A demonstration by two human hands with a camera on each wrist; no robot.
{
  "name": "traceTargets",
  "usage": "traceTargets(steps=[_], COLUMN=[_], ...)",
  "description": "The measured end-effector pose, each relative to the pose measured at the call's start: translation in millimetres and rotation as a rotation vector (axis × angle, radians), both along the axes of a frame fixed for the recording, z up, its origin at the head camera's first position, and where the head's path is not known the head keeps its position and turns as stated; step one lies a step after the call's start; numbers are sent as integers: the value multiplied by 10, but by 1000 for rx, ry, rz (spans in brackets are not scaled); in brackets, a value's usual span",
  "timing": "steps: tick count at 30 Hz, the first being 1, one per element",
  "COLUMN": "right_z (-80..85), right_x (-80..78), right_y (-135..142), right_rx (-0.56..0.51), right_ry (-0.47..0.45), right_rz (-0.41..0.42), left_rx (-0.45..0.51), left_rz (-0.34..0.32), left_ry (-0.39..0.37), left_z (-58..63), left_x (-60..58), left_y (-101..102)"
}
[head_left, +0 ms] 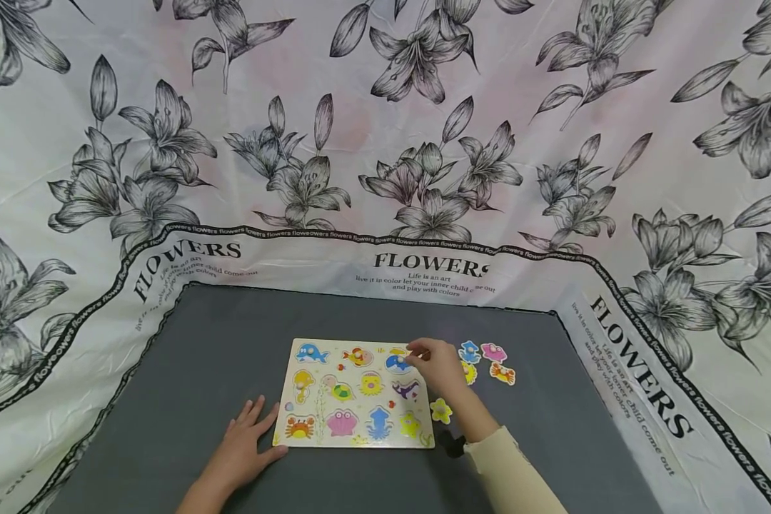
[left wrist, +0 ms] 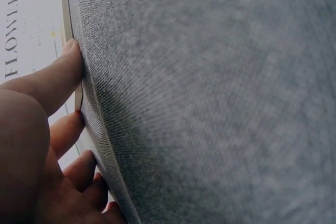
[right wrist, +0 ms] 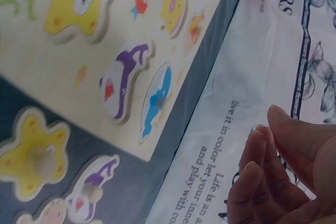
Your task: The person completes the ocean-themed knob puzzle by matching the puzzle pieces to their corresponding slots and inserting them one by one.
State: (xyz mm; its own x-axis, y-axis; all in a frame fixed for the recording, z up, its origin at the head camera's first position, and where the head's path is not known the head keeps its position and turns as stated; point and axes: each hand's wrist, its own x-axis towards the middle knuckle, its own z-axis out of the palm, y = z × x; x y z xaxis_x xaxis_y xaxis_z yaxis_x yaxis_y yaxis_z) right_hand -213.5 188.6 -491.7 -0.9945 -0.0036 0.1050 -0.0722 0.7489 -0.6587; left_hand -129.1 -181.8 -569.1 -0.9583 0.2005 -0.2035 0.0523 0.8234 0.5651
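A pale wooden puzzle board [head_left: 330, 428] with sea-animal shapes lies on the dark table. My left hand [head_left: 244, 442] rests at its left edge, fingers spread, thumb at the lower left corner. In the left wrist view, the left thumb [left wrist: 60, 74] touches the board's side. My right hand [head_left: 438, 365] is over the upper right corner, beside the blue dolphin [head_left: 397, 363]. The right wrist view shows that dolphin [right wrist: 156, 100] with a knob on it. There the right fingers [right wrist: 252, 182] are loosely bent near the thumb, with nothing visible between them.
Right of the board lie a loose yellow starfish [head_left: 441, 410], a blue octopus [head_left: 469, 351], a pink piece [head_left: 493, 352], an orange crab [head_left: 502, 373] and a yellow piece [head_left: 469, 373]. A purple whale piece [right wrist: 86, 195] lies by the starfish. Flower-printed cloth [head_left: 308, 268] surrounds the table.
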Motion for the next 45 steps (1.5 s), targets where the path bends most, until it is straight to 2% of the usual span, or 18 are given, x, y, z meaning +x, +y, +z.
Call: traceTargets(steps=[10,19,24,32,45], right_z=[-67,-271,-414,-552,-640], right_x=[143,250,332,411,465], right_y=[399,764,911,1009,1068], right_rx=[-10,-30,9,57,63], right_ry=[-26,-94,-128,-113,-164], right_rz=[-97,-132,-164,-175,-194], left_rx=[1,4,-6,1,-5], left_rz=[0,-2,-4,5,3], left_ry=[-13,-6,-17,-35,-41], left_z=[29,19,17,-10,14], left_x=[-17,-31,-35,-37,-46], left_y=[-6,-11,-1,-10,1])
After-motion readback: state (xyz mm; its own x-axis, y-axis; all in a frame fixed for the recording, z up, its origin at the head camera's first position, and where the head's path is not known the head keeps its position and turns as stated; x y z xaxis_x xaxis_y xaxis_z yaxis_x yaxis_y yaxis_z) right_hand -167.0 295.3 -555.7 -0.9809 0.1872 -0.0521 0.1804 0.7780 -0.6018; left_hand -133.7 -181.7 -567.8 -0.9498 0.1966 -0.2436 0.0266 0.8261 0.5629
